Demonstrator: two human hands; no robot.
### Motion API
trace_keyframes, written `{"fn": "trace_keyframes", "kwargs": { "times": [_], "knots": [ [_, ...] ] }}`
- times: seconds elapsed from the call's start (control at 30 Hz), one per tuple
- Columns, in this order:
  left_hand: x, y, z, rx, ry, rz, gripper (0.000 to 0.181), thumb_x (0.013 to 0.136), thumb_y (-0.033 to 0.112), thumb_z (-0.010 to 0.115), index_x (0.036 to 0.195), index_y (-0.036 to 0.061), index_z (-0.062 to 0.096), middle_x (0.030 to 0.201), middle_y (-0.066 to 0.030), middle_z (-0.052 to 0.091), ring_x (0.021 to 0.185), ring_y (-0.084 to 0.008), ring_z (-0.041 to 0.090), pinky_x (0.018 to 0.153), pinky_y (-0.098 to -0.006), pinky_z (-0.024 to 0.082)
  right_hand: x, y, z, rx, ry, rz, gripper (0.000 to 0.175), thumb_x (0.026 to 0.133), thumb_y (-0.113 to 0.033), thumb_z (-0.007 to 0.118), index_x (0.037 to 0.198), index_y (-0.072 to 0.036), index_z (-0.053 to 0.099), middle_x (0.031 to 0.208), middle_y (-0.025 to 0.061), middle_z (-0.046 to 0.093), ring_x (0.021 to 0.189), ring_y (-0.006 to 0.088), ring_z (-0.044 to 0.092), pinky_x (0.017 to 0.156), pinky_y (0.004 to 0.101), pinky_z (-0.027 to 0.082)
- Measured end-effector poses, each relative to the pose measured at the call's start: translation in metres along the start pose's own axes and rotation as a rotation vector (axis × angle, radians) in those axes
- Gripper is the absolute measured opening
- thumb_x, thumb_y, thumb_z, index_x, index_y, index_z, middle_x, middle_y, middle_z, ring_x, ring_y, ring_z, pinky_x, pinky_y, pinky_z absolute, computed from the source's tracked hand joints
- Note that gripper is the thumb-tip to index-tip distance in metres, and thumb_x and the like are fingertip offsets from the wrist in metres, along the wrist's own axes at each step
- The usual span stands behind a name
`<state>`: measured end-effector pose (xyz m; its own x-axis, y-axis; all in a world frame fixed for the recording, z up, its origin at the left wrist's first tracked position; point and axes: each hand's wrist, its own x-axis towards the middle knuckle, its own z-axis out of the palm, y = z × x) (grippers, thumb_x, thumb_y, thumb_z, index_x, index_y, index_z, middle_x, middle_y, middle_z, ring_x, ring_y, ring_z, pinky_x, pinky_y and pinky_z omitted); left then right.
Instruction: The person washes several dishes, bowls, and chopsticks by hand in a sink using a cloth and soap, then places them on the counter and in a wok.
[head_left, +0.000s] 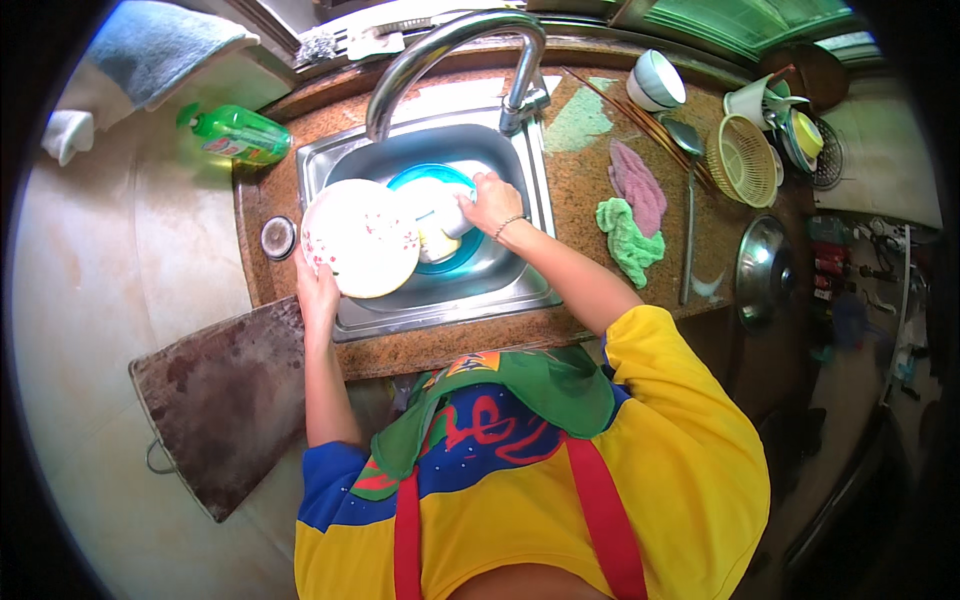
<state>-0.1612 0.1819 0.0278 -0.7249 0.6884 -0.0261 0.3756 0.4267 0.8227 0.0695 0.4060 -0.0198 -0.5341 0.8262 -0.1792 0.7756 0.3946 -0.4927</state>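
My left hand (319, 289) grips the near left rim of a white plate (360, 240) with small red flowers, tilted over the left side of the steel sink (510, 277). Inside the sink sits a blue basin (474, 247) holding white dishes, among them a pale yellow piece (436, 246). Reaching into the basin's right side, my right hand (495, 204) has its fingers on a white bowl or cup (452, 216); glare blurs its shape. A chrome faucet (450, 37) arches over the sink.
A green soap bottle (244, 135) lies left of the faucet. Pink cloth (637, 184) and green cloth (631, 240) lie to the right, near a ladle (688, 217), chopsticks (645, 124), white bowls (656, 81) and a yellow basket (742, 161). A dark board (225, 405) leans at lower left.
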Motion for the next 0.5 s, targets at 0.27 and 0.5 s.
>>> {"fn": "trace_keyframes", "kwargs": {
  "times": [0.27,0.5],
  "knots": [
    [-0.015,0.001,0.058,-0.393,-0.11,-0.326,0.04,0.09,0.002,0.047,0.13,-0.0018,0.044,0.118,-0.0141,0.058,0.107,-0.0204,0.057,0.091,-0.0314,0.046,0.096,0.059,-0.091,0.044,0.777,0.068,0.031,0.084,-0.032,0.062,0.092,-0.002,0.058,0.087,0.0196,0.061,0.087,0.0375,0.061,0.079,0.0455,0.049],
    [-0.014,0.022,0.084,-0.462,-0.23,-0.371,0.044,0.091,0.006,0.052,0.133,-0.0015,0.042,0.12,-0.0132,0.058,0.109,-0.0199,0.057,0.092,-0.0305,0.045,0.147,0.1,-0.109,-0.077,0.243,0.01,0.046,0.094,-0.042,0.044,0.089,-0.002,0.066,0.092,0.0261,0.064,0.09,0.0421,0.061,0.082,0.0485,0.047]
  ]
}}
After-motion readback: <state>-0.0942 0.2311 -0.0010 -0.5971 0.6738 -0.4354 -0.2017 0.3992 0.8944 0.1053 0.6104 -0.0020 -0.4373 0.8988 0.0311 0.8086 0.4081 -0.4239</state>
